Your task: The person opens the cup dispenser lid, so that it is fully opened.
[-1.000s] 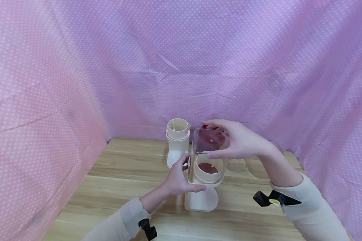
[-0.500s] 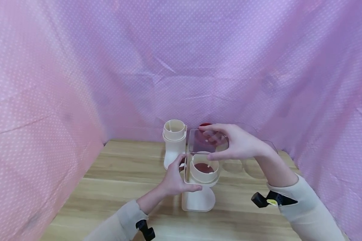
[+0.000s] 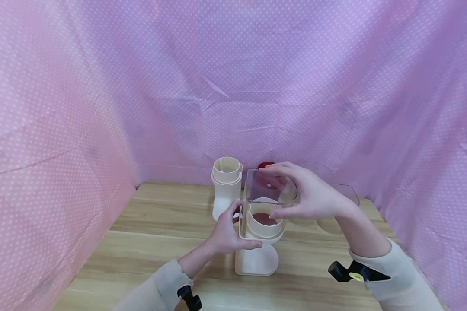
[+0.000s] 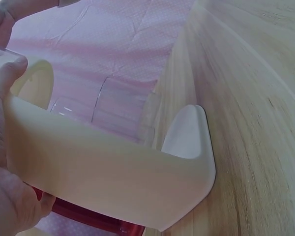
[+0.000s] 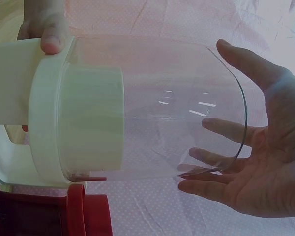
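A cream dispenser stand (image 3: 257, 259) with a round collar and a broad foot stands upright on the table. My left hand (image 3: 227, 233) grips its upper part at the collar, thumb in front. Fitted over the collar is a clear plastic container (image 5: 162, 108), its open end up. Around that upper end, my right hand (image 3: 307, 192) is spread, fingers and thumb apart. In the right wrist view, the thumb tip is right at the container's rim and several fingers show through or beside the clear wall.
A second cream stand (image 3: 226, 185) is at the back left. Behind the clear container is a red dispenser (image 5: 88, 214). Clear containers (image 4: 123, 105) stand on the wooden table (image 3: 159, 233) toward the back right. A pink dotted cloth (image 3: 233, 86) encloses the back and sides.
My right hand has shifted slightly toward me and lower against the container's upper end, its fingers still spread. The left hand keeps its grip on the stand. The view has shifted slightly.
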### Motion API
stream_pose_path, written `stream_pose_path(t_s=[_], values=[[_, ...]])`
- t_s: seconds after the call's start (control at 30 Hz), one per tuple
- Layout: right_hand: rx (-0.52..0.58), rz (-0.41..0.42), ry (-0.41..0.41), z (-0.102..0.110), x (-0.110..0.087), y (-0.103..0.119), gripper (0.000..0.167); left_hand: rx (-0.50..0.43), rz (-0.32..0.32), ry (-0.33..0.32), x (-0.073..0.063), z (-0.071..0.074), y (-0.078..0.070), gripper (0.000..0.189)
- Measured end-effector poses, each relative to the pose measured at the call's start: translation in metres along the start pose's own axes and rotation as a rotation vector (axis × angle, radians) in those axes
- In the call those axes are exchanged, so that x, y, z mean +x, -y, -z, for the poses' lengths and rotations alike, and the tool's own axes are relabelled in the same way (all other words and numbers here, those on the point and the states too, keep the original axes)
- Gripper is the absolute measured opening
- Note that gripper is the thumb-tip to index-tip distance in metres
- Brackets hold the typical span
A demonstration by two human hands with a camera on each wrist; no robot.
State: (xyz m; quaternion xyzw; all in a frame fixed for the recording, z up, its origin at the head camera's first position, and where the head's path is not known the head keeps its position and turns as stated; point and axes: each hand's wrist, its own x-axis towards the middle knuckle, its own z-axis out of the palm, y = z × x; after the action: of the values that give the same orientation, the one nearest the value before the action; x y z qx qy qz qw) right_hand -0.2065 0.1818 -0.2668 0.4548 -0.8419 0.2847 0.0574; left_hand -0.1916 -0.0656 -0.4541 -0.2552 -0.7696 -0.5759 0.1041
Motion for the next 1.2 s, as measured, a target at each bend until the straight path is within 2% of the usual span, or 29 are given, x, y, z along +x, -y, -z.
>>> stream_pose_path(t_s=[0.3, 0.47, 0.73, 1.03, 1.2], values=[[0.004, -0.004, -0.03, 0.0, -0.004, -0.001, 0.077, -0.006, 0.009, 0.012, 0.0, 0.001, -0.002, 0.095], [-0.013, -0.008, -0.037, 0.001, -0.001, -0.004, 0.075, -0.004, 0.007, 0.026, 0.0, 0.002, -0.001, 0.094], [-0.029, 0.028, -0.031, 0.004, 0.007, -0.009, 0.067, 0.009, -0.007, 0.018, 0.001, 0.002, 0.001, 0.095], [-0.013, 0.042, -0.027, 0.004, 0.008, -0.012, 0.067, 0.024, -0.033, 0.009, 0.003, 0.003, 0.0, 0.096], [-0.024, 0.044, -0.02, 0.005, 0.007, -0.01, 0.071, 0.048, -0.013, 0.048, 0.003, 0.005, -0.002, 0.1]])
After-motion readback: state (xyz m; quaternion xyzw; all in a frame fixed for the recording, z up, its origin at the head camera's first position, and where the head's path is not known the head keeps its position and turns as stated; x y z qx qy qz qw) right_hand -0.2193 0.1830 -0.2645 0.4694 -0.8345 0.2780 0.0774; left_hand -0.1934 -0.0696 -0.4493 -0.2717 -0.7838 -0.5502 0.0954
